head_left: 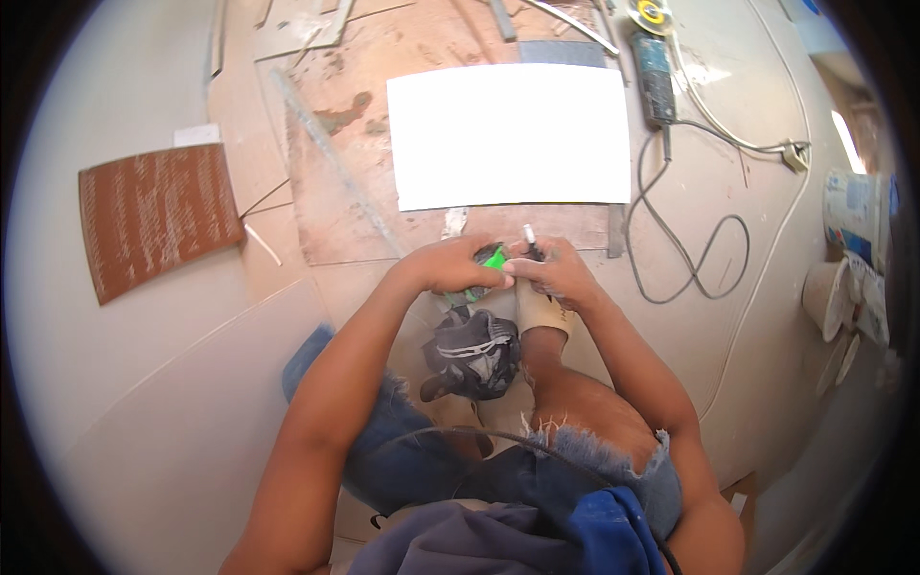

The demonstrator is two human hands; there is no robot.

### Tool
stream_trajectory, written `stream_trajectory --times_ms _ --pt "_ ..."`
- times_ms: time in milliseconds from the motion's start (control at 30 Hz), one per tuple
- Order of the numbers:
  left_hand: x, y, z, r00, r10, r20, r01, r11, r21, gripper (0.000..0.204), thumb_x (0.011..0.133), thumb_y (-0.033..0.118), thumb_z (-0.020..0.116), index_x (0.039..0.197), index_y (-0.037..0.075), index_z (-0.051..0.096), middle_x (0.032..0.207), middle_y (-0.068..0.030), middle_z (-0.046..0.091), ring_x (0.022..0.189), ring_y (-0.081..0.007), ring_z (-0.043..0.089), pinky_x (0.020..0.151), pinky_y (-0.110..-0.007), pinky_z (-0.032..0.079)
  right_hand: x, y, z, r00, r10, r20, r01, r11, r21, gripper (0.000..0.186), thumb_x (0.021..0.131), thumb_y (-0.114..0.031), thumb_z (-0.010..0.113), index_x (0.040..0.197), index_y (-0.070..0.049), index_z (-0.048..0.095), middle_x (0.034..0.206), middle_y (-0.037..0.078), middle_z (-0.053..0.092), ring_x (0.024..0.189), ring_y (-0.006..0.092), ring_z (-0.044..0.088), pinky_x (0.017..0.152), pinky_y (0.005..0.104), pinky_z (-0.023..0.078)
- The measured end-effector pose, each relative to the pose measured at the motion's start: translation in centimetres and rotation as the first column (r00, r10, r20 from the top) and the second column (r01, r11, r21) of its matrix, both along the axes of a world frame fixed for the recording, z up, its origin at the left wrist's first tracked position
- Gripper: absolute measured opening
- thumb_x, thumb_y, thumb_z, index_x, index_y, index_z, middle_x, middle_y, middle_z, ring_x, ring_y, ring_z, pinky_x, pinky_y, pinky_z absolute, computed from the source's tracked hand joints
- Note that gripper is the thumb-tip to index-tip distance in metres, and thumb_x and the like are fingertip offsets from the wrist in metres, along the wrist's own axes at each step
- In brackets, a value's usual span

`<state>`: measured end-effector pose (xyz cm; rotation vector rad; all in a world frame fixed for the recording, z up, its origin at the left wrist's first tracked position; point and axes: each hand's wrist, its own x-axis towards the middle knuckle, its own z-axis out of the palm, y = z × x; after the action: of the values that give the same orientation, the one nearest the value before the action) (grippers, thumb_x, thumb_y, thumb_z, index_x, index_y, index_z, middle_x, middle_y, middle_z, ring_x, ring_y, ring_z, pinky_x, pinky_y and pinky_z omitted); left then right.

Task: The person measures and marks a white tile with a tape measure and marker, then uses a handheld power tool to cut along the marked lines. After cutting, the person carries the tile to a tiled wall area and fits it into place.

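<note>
My left hand [458,264] is closed around a green-and-black object [495,259], mostly hidden by the fingers, so its kind is unclear. Close beside it, my right hand [556,273] grips a dark marker [530,240] whose white end points up and away from me. Both hands meet just short of the near edge of a bright white rectangular tile [510,136], without touching it. Beneath the hands, a crumpled black-and-grey bag or cloth [472,353] lies between my legs.
An angle grinder [655,81] with a looped cord lies right of the tile. A brown tile [158,218] rests at left. Buckets [853,220] stand at far right. Strips and offcuts [503,19] lie at the back, on a stained board [331,172].
</note>
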<state>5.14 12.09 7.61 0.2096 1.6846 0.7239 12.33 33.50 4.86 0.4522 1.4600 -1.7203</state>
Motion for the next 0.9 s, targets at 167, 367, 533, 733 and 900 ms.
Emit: stream_trajectory --times_ms 167,367,533,733,900 --pt "-2.1 -1.7 -0.3 0.995 -0.085 -0.053 0.07 0.971 -0.227 0.094 0.075 0.061 0.071 0.142 -0.001 0.049 0.132 -0.0246 0.061 0.118 -0.033 0.061 0.099 -0.038 0.047 -1.3 2.1 -1.5 0.909 -0.411 0.066 0.41 0.912 0.032 0.017 0.091 -0.016 0.068 0.1 -0.003 0.061 0.071 -0.002 0.053 0.051 0.0054 0.047 0.042 0.0229 0.037" --pt "-4.6 -6.7 -1.9 0.995 -0.098 -0.012 0.082 0.893 -0.442 0.076 0.076 0.06 0.067 0.119 -0.003 0.068 0.112 -0.0236 0.07 0.102 -0.0328 0.069 0.088 -0.04 0.053 -1.5 11.3 -6.9 0.652 -0.757 -0.043 0.75 0.635 0.186 0.014 0.092 -0.015 0.063 0.099 -0.003 0.059 0.068 -0.003 0.045 0.048 0.0077 0.041 0.04 0.0256 0.035" --pt "-4.7 -9.0 -1.9 0.961 -0.202 -0.188 0.042 0.78 -0.624 0.063 0.082 0.059 0.062 0.105 0.002 0.075 0.109 -0.0166 0.073 0.098 -0.0306 0.07 0.083 -0.041 0.054 -0.8 13.4 -7.0 0.582 -0.807 -0.098 0.783 0.524 0.334 0.013 0.09 -0.013 0.064 0.095 -0.002 0.06 0.066 -0.002 0.045 0.048 0.0094 0.041 0.041 0.0283 0.034" --pt "-4.4 -7.3 0.2 0.938 -0.29 -0.192 0.045 0.65 -0.759 0.062 0.088 0.059 0.058 0.115 0.005 0.072 0.113 -0.0128 0.073 0.105 -0.0276 0.07 0.086 -0.041 0.054 0.3 11.4 -8.1 0.676 -0.693 -0.25 0.713 0.53 0.459 0.016 0.089 -0.013 0.065 0.091 0.003 0.063 0.064 -0.001 0.05 0.044 0.0089 0.043 0.038 0.0264 0.031" --pt "-4.1 -6.4 0.2 0.928 -0.254 -0.273 -0.061 0.619 -0.783 0.059 0.091 0.056 0.055 0.111 0.004 0.073 0.111 -0.0161 0.073 0.103 -0.0309 0.07 0.085 -0.044 0.055 -0.1 11.2 -7.4 0.712 -0.64 -0.288 0.686 0.545 0.483 0.019 0.09 -0.014 0.066 0.094 0.004 0.063 0.064 -0.001 0.049 0.042 0.0078 0.041 0.036 0.026 0.03"
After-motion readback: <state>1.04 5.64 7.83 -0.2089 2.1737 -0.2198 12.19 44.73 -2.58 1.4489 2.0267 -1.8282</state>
